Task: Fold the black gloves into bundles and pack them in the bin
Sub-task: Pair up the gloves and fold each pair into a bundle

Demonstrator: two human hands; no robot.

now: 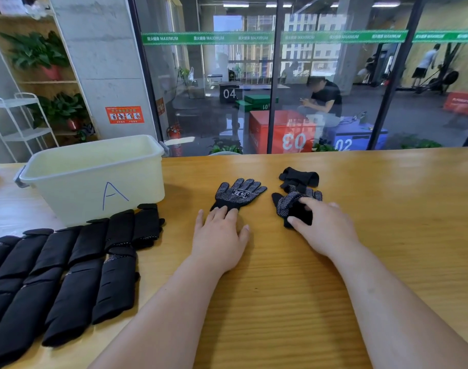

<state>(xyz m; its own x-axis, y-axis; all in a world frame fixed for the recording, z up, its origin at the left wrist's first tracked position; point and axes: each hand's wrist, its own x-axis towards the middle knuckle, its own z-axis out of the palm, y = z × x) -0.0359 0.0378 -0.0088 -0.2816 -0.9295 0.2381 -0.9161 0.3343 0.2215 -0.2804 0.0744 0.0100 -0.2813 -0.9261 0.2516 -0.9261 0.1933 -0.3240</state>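
Our left hand (222, 231) lies flat with straight fingers, pressing the cuff of the spread glove (239, 194). Our right hand (324, 225) pinches the crumpled glove (291, 206) beside it on the tabletop (280, 288). If we stack them misaligned, the bundle may well spring open before it reaches the bin (94, 179).

A wooden counter (387, 195) stands by a big glass wall (320, 62). A grey pillar (102, 75) and a shelf (49, 82) with green plants (35, 51) stand on the left.
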